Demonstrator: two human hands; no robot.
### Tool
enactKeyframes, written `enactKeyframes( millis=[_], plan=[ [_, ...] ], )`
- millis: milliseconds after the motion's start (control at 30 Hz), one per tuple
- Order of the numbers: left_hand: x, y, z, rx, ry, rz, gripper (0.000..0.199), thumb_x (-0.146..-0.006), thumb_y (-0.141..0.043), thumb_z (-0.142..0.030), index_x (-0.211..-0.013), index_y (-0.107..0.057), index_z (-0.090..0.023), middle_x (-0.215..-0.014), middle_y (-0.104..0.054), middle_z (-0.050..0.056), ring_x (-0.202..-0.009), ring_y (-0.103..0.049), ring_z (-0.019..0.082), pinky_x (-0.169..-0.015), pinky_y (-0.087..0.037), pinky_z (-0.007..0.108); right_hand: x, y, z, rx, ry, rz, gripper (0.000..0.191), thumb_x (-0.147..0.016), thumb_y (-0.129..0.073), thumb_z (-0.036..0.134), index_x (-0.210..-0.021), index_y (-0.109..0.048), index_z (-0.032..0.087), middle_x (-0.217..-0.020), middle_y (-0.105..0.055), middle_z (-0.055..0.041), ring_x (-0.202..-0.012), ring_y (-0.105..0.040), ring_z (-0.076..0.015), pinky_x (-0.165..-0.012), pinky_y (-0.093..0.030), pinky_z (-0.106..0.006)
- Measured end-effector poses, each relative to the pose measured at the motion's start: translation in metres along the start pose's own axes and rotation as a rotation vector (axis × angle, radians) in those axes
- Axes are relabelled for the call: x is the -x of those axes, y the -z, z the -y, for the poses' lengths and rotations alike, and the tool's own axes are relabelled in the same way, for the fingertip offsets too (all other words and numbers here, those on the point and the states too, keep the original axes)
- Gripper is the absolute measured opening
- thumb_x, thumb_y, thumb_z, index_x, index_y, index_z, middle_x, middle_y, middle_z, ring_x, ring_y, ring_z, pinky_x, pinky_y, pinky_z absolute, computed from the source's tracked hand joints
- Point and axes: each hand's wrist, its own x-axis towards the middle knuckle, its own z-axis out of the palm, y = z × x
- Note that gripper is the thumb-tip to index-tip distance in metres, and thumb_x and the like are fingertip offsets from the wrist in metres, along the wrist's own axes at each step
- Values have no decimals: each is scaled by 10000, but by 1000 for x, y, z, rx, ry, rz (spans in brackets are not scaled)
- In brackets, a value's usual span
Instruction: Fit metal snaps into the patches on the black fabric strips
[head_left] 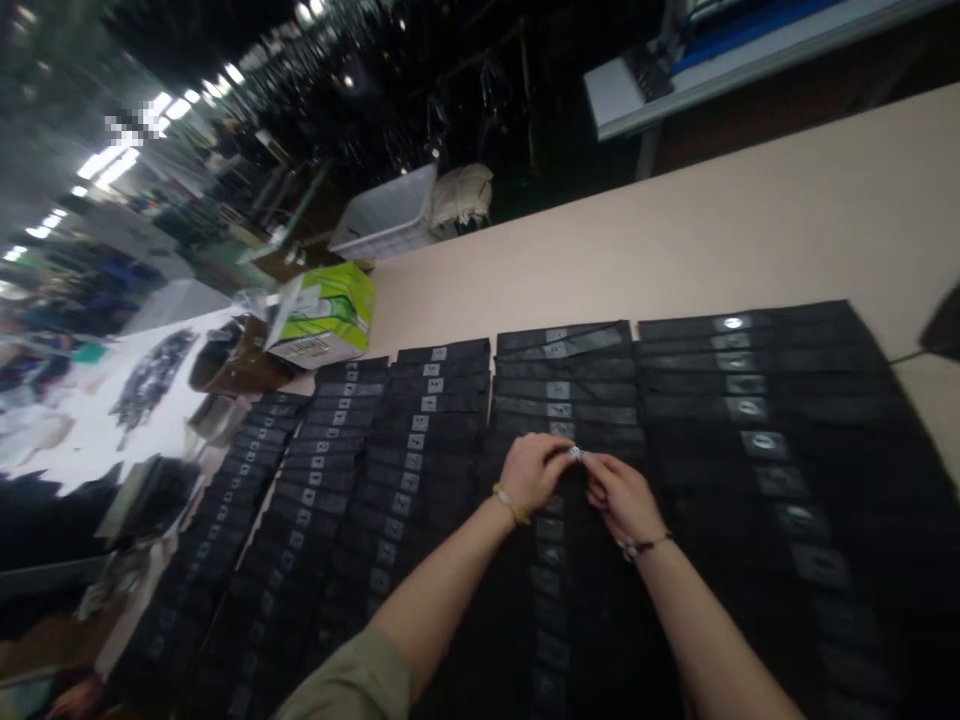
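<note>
Black fabric strips (559,400) lie beneath the left hand (534,472) and right hand (619,497), fingers (596,470) narrowly pinching a small silver tag (574,453).

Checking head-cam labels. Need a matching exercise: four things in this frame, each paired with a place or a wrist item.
Things
1. left hand
2. right hand
3. green-and-white cardboard box
4. white plastic crate

Places and wrist items
A. beyond the far edge of the table, beside a pale sack
B. dark cord bracelet at the wrist
C. by the end of the black fabric rows
D. yellow band at the wrist

Pairs: 1-D; 2-B; 3-C; 4-A
</note>
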Motion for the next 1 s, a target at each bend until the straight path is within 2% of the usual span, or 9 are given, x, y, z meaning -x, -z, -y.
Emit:
enactKeyframes(
  millis=[67,200,267,467,567,667,767,900,1000],
  plan=[
    [-5,2,9,-8,116,-76,161,-929,-635,-273,-1057,-723,-234,-1059,-754,24,-1004,-656,175,-940,-488,336,0,-1,-2,11,21,-31,474,-500,-902,482,-712,-646,143,-486,-403,93,-396,-294,-19,-375,-181,-172],
    [-14,3,20,-64,139,32,156,-911,-665,-288,-1044,-742,-262,-1077,-749,5,-1040,-630,179,-976,-445,355,0,-2,-5,40,40,-53,406,-547,-883,439,-679,-635,147,-501,-433,79,-398,-319,-24,-372,-203,-176],
    [-16,1,20,-96,136,59,162,-915,-662,-311,-1050,-747,-283,-1075,-748,-3,-1031,-626,177,-968,-427,354,0,-3,-6,41,34,-55,391,-562,-872,437,-685,-638,148,-504,-439,79,-392,-312,-20,-370,-194,-174],
    [-21,-7,14,-203,195,25,202,-942,-613,-360,-1085,-746,-312,-1044,-735,3,-1009,-607,190,-901,-394,350,-1,-3,-6,53,16,-68,393,-553,-870,438,-698,-640,154,-501,-449,83,-381,-308,-16,-364,-187,-173],
    [-24,-9,11,-216,214,46,206,-938,-607,-346,-1089,-746,-320,-1026,-727,4,-1001,-604,203,-886,-395,358,-2,-3,-7,68,13,-75,407,-544,-874,448,-696,-634,157,-498,-449,83,-384,-308,-16,-363,-193,-172],
    [-24,-4,7,-219,239,30,288,-922,-607,-294,-1195,-700,-310,-1063,-719,16,-1013,-601,220,-883,-411,368,-2,-4,-7,81,13,-82,422,-538,-877,458,-708,-631,160,-498,-450,82,-385,-307,-17,-362,-193,-170],
    [-17,4,5,-155,142,48,403,-894,-628,-247,-1295,-633,-294,-1170,-704,20,-1090,-587,218,-936,-426,364,-2,-4,-8,91,13,-94,425,-538,-874,465,-713,-633,162,-487,-439,86,-380,-300,-17,-358,-194,-172],
    [-4,9,7,-26,-125,236,258,-925,-621,-303,-1171,-692,-263,-1154,-728,11,-1077,-621,186,-967,-449,330,-3,-4,-8,105,-7,-77,407,-532,-873,454,-675,-627,163,-449,-398,97,-369,-286,-19,-354,-197,-174],
    [-6,6,10,-39,-125,249,207,-971,-560,-301,-1091,-715,-235,-1095,-746,25,-1019,-645,177,-954,-466,321,-2,-3,-6,99,-19,-34,387,-548,-868,437,-698,-649,155,-463,-399,98,-377,-288,-15,-361,-196,-169]
  ],
)
